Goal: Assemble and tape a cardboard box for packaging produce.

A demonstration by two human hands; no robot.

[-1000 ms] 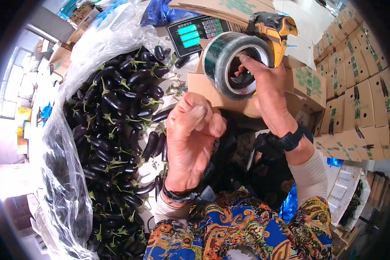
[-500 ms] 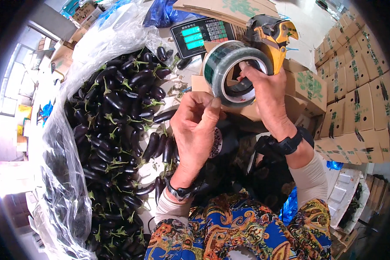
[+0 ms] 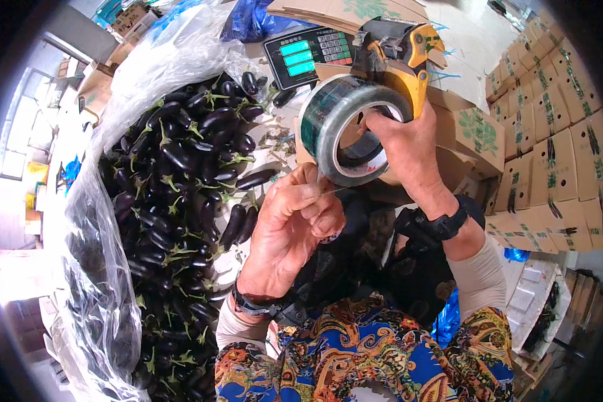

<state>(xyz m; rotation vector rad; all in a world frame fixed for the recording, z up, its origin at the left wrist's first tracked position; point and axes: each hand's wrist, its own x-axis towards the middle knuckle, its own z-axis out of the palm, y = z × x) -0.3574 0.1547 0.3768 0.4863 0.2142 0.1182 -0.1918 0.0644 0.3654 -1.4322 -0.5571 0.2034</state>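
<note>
A heap of dark purple eggplants (image 3: 181, 201) with green stems filled the left half of the frame, lying on a sheet of clear plastic (image 3: 94, 268) whose outer edge bent into the dark rim and could not be followed; the lowest eggplants ran out of view at the bottom. Stacked cardboard boxes (image 3: 549, 134) with green leaf prints curved along the right edge, the farthest ones cut off by the rim. At the lower middle, a patterned sleeve or garment (image 3: 355, 355) in blue, orange and yellow covered whatever lay beneath it, and a dark mass between the forearms was too shadowed to make out. A flat scale with green lit displays (image 3: 308, 53) sat at the upper middle, partly hidden behind the tape dispenser (image 3: 395, 60), a yellow-and-black handheld frame. On it sat the roll of clear tape (image 3: 352, 127), glossy and greenish at its edge, with a wide hollow core, held in the upper middle of the frame. The right hand (image 3: 409, 147) gripped the dispenser from below, fingers curled closed around its handle and partly hidden behind the roll. The left hand (image 3: 295, 228), just below the roll, had its fingertips pinched shut at the roll's lower edge; the tape end between them was too thin to see clearly.
</note>
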